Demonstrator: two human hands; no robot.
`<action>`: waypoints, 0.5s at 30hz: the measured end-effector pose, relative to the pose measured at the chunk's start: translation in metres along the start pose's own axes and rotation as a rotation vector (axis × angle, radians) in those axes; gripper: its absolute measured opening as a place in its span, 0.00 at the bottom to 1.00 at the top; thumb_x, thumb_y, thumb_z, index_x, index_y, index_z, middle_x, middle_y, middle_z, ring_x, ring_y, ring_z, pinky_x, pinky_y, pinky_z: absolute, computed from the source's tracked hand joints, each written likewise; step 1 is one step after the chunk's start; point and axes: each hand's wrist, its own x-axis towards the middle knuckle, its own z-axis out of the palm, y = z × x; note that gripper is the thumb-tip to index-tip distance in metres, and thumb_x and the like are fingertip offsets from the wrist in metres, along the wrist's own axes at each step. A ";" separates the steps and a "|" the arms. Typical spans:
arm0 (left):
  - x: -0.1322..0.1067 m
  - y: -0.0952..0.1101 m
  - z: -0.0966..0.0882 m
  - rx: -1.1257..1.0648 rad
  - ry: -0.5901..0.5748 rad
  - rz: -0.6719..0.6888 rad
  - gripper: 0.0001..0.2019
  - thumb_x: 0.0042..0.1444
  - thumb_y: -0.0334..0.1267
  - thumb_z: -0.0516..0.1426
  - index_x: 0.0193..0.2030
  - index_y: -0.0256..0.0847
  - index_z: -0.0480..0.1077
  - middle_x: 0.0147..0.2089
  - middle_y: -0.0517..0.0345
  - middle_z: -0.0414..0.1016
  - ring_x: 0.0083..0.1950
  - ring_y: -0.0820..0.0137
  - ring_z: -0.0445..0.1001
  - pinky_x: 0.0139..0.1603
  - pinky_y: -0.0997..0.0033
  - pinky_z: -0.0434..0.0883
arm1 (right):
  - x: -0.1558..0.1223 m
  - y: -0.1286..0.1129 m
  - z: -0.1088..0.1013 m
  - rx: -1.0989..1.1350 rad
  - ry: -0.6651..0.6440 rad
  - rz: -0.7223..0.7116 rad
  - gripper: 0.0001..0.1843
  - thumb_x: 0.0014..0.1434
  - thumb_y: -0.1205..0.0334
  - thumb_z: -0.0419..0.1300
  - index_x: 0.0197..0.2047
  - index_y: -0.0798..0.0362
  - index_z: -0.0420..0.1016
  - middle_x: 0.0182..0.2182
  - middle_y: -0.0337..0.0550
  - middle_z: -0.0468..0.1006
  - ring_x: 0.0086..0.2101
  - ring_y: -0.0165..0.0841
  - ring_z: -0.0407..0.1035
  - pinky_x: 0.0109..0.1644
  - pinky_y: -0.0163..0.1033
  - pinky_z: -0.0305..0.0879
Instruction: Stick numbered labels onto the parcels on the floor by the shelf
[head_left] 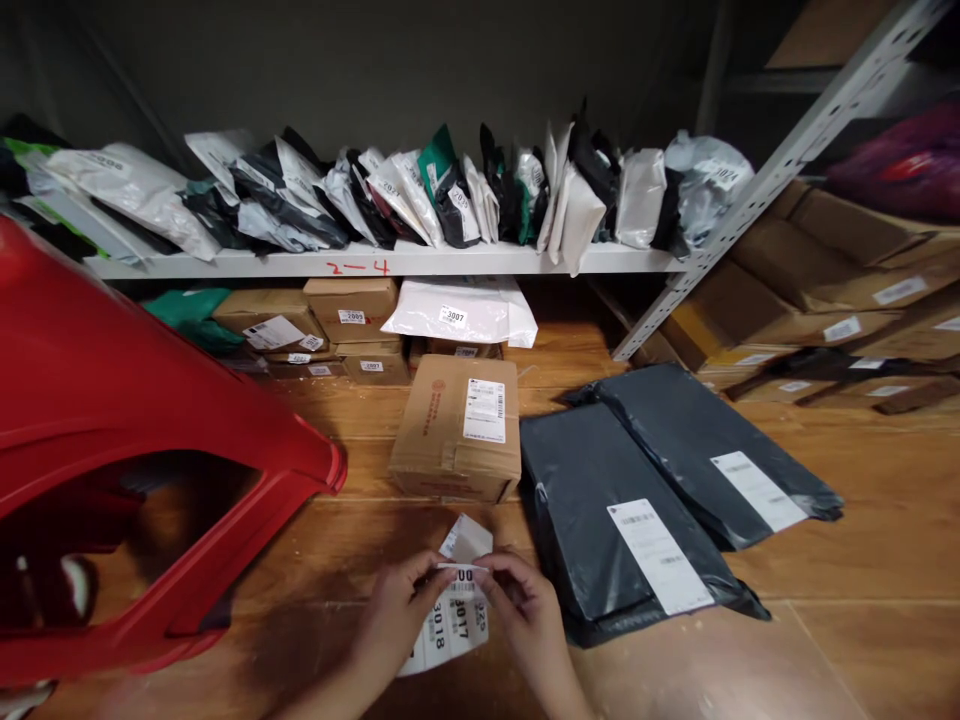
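Both hands meet low in the middle of the view, above the wooden floor, each pinching the same sheet of number labels. The left hand has its thumb and index finger pressed together at the sheet's left side; its other fingers curl in toward the palm. The right hand grips opposite, thumb and index finger closed on the right side, the remaining fingers bent behind. The two sets of fingertips are near each other but apart, and between them runs a narrow label on which "00" can be read; the rest of its number is covered. Below the fingers the sheet hangs tilted, showing "3018" and "3017", with a partly hidden number ending in "025" beside the right thumb. A blank-looking flap of it sticks up above the fingertips.

Just beyond the sheet stands a cardboard box with a white shipping label on its top. To the right of the box, two dark plastic parcels lie on the floor, the nearer one touching the farther one, each bearing a white label. A red plastic object fills the left side.
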 end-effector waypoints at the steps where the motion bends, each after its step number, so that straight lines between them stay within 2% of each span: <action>1: 0.001 -0.004 0.001 0.026 0.033 -0.033 0.18 0.53 0.51 0.51 0.27 0.38 0.71 0.25 0.61 0.74 0.30 0.70 0.69 0.31 0.75 0.63 | 0.000 0.004 0.004 -0.008 0.017 -0.005 0.08 0.54 0.57 0.60 0.32 0.51 0.78 0.27 0.42 0.75 0.31 0.32 0.70 0.34 0.34 0.65; 4: 0.005 -0.016 0.001 0.103 0.120 -0.118 0.22 0.51 0.55 0.47 0.20 0.39 0.65 0.20 0.61 0.68 0.25 0.71 0.66 0.28 0.74 0.60 | 0.007 0.017 0.022 -0.051 0.075 -0.032 0.08 0.54 0.57 0.60 0.32 0.50 0.79 0.27 0.43 0.76 0.31 0.33 0.71 0.35 0.35 0.66; 7: 0.007 -0.024 -0.001 0.194 0.108 -0.204 0.24 0.51 0.57 0.44 0.16 0.41 0.60 0.15 0.62 0.63 0.21 0.71 0.63 0.25 0.73 0.57 | 0.024 0.036 0.036 -0.039 0.173 0.003 0.10 0.52 0.54 0.60 0.29 0.51 0.79 0.26 0.43 0.76 0.29 0.34 0.70 0.33 0.36 0.67; 12: -0.002 -0.034 -0.002 0.345 -0.003 -0.262 0.20 0.47 0.55 0.51 0.17 0.42 0.60 0.15 0.65 0.63 0.19 0.73 0.62 0.22 0.75 0.53 | 0.071 0.072 0.041 0.129 0.544 0.117 0.20 0.43 0.45 0.63 0.27 0.56 0.76 0.25 0.47 0.79 0.27 0.37 0.72 0.34 0.41 0.69; 15: -0.008 -0.044 0.000 0.374 -0.035 -0.245 0.19 0.48 0.55 0.52 0.18 0.42 0.58 0.16 0.65 0.65 0.20 0.74 0.63 0.23 0.75 0.53 | 0.089 0.084 0.043 0.109 0.689 0.135 0.21 0.40 0.44 0.64 0.24 0.56 0.74 0.22 0.46 0.78 0.26 0.37 0.71 0.34 0.42 0.68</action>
